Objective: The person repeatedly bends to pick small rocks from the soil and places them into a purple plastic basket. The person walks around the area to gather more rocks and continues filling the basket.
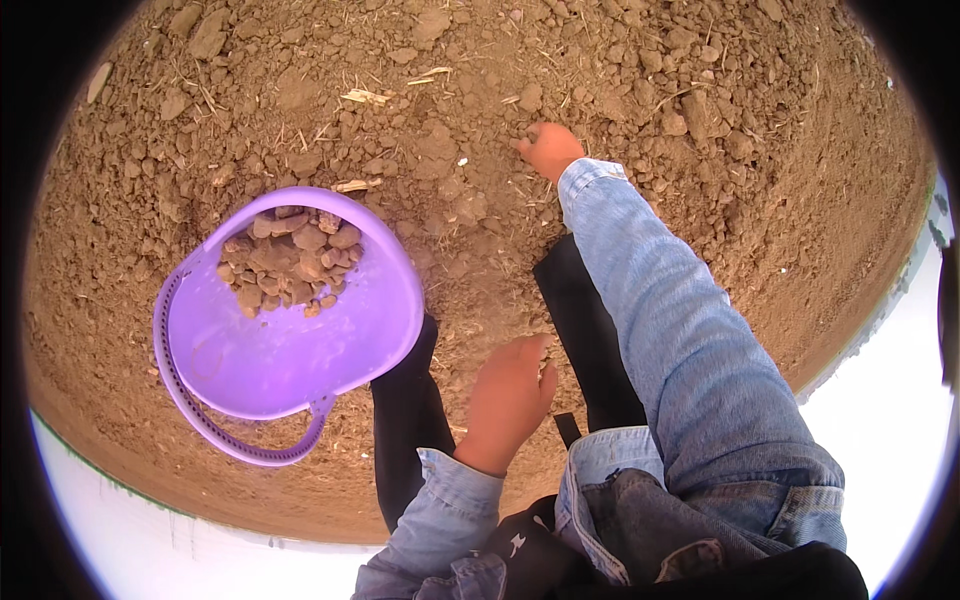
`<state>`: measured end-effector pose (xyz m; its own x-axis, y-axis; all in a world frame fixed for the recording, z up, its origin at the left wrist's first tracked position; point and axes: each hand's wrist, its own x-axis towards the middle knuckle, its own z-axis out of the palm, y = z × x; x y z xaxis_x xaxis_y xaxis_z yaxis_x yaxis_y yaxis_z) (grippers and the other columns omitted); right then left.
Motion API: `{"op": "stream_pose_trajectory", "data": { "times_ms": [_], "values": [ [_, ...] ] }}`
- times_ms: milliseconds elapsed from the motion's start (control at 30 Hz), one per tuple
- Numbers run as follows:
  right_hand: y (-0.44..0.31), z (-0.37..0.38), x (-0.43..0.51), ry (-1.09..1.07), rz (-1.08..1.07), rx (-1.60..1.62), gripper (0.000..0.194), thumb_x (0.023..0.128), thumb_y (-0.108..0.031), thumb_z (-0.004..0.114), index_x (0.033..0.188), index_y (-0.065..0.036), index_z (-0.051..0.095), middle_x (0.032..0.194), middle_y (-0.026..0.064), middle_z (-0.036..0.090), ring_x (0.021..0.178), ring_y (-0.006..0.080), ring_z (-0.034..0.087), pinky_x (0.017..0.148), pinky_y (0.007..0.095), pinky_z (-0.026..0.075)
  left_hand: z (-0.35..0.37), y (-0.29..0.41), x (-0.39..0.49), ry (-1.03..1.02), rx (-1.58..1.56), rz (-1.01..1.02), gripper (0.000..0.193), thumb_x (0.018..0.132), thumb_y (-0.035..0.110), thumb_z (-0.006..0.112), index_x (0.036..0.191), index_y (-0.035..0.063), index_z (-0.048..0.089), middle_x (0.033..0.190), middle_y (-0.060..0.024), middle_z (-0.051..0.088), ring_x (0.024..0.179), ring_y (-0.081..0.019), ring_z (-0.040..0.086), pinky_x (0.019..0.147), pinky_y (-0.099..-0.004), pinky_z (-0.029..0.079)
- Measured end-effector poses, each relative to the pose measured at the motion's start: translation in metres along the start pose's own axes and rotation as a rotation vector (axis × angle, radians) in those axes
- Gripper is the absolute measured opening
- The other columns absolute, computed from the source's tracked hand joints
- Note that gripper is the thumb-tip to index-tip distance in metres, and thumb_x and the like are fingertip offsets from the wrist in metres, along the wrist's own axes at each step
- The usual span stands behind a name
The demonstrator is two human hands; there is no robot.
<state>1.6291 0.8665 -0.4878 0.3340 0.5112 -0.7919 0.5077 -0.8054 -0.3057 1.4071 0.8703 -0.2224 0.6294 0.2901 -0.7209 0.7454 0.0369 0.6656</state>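
Note:
My right hand (553,150) is stretched out to the loose soil (480,202), its fingers bent down at the surface. Whether a clod or stone is between those fingers cannot be made out. Closer to my body, my left hand (508,397) hovers between my legs with fingers curled and thumb toward them; its palm side is mostly hidden. To the left is a purple plastic bucket (262,367), tipped so its mouth faces me, apart from both hands. Brown stones or clods (292,255) are heaped against its far wall. Its handle (225,439) hangs over the near side.
Soil clods (697,116) and pieces of dry straw (365,96) are scattered over the ground. A dry husk (356,184) lies just beyond the bucket's rim. My legs in black trousers (589,322) flank the bare soil before me; the left one touches or nearly touches the bucket.

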Motion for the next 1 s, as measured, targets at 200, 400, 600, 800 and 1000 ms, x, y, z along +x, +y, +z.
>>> {"op": "stream_pose_trajectory", "data": {
  "times_ms": [200, 400, 600, 800, 1000],
  "values": [
    [-0.017, 0.000, -0.016, 0.050, 0.063, 0.362, 0.035, 0.082, -0.031, 0.058, 0.103, -0.005, 0.064, 0.089, 0.0133, 0.066, 0.079, 0.0258, 0.063, 0.073, 0.0368, 0.049, 0.002, -0.001, -0.005, -0.053, -0.018, -0.027, 0.032, 0.082, 0.018, 0.059, 0.110, 0.0029, 0.056, 0.104, -0.0170, 0.060, 0.099, -0.0346, 0.056, 0.085, -0.0417, 0.045],
    [-0.132, -0.053, -0.120, -0.287, -0.172, 1.118, 0.027, 0.089, -0.015, 0.057, 0.112, -0.002, 0.059, 0.085, 0.0035, 0.064, 0.062, 0.0072, 0.054, 0.054, 0.0211, 0.047, 0.028, -0.012, -0.008, -0.030, 0.058, 0.092, 0.034, 0.079, 0.014, 0.060, 0.112, 0.0041, 0.054, 0.094, -0.0161, 0.059, 0.087, -0.0345, 0.057, 0.075, -0.0426, 0.047],
    [-0.141, -0.118, -0.207, -0.099, -0.013, 1.173, 0.039, 0.093, -0.020, 0.052, 0.128, -0.006, 0.044, 0.106, 0.0087, 0.060, 0.096, 0.0158, 0.059, 0.072, 0.0283, 0.051, 0.047, -0.046, -0.024, 0.129, -0.053, -0.102, 0.029, 0.083, 0.011, 0.053, 0.111, 0.0042, 0.056, 0.101, -0.0165, 0.062, 0.091, -0.0321, 0.060, 0.081, -0.0393, 0.047],
    [-0.004, -0.191, -0.312, -0.166, 0.355, 0.920, 0.028, 0.089, -0.013, 0.050, 0.115, -0.003, 0.056, 0.087, 0.0047, 0.062, 0.077, 0.0129, 0.062, 0.065, 0.0269, 0.051, 0.015, 0.037, -0.082, 0.316, -0.233, -0.158, 0.029, 0.086, 0.005, 0.053, 0.116, 0.0015, 0.053, 0.102, -0.0123, 0.062, 0.090, -0.0230, 0.061, 0.079, -0.0331, 0.048],
    [0.072, -0.268, -0.365, -0.106, 0.418, 0.852, 0.027, 0.088, -0.012, 0.047, 0.111, -0.004, 0.058, 0.081, 0.0045, 0.063, 0.071, 0.0124, 0.061, 0.061, 0.0251, 0.050, -0.077, 0.195, -0.102, 0.643, -0.549, -0.035, 0.029, 0.090, 0.000, 0.047, 0.119, 0.0005, 0.048, 0.102, -0.0090, 0.059, 0.091, -0.0142, 0.057, 0.079, -0.0262, 0.046]
  ]
}}
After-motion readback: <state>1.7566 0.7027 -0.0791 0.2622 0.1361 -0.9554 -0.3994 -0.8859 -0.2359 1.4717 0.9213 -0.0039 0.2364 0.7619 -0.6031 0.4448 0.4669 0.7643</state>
